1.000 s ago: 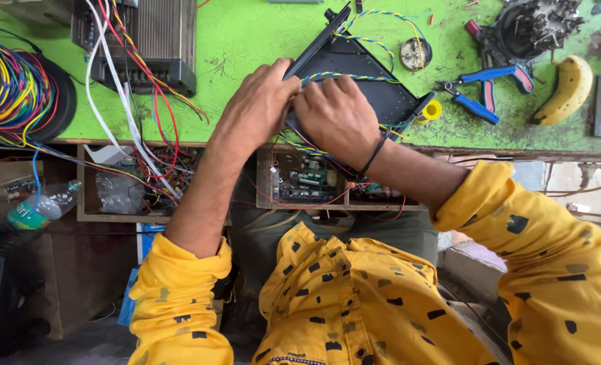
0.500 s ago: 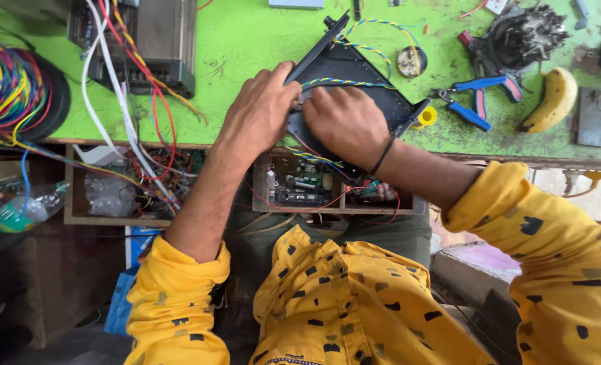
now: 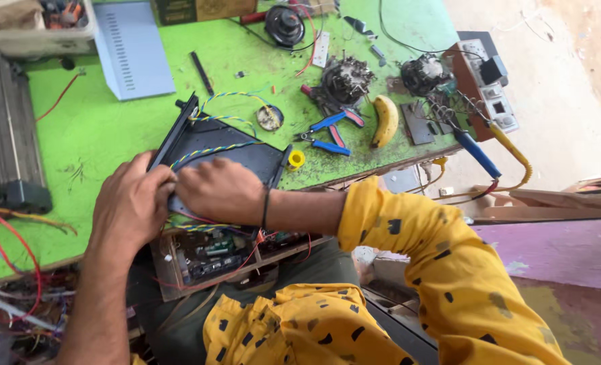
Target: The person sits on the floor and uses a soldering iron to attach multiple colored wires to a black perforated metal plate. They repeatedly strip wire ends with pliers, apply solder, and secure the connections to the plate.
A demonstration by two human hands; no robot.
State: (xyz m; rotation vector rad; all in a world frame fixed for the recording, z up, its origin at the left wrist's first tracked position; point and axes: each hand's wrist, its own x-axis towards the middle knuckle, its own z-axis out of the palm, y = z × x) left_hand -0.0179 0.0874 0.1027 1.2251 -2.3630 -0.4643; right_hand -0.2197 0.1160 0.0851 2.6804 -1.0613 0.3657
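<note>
The left hand (image 3: 133, 206) lies palm down on the near left corner of a black flat panel (image 3: 229, 152), fingers curled over its edge; whether they pinch anything beneath cannot be determined. The right hand (image 3: 219, 192) rests beside it, fingers bent and closed onto the same edge where twisted wires (image 3: 209, 152) run across the panel; the two hands touch at the fingertips. A dark band circles the right wrist, and both arms carry yellow sleeves with black marks. The panel lies tilted on the front edge of the green workbench (image 3: 97, 128), overhanging a wooden tray holding a circuit board (image 3: 209, 253) just below the bench edge. A small yellow cap (image 3: 295, 159) sits at the right corner of the panel. To the right of the panel lie blue-handled pliers (image 3: 324, 135), then a banana (image 3: 385, 120), with a dark motor part (image 3: 344, 81) behind them. Near the right end of the bench stands a box with switches (image 3: 489, 91), and two probe handles, one blue (image 3: 477, 154) and one yellow (image 3: 511, 150), hang off that edge. At the far left sits a ribbed metal casing (image 3: 6, 132); behind the panel lies a pale blue vented cover (image 3: 133, 51). Loose red and white wires (image 3: 10, 270) gather at the lower left
</note>
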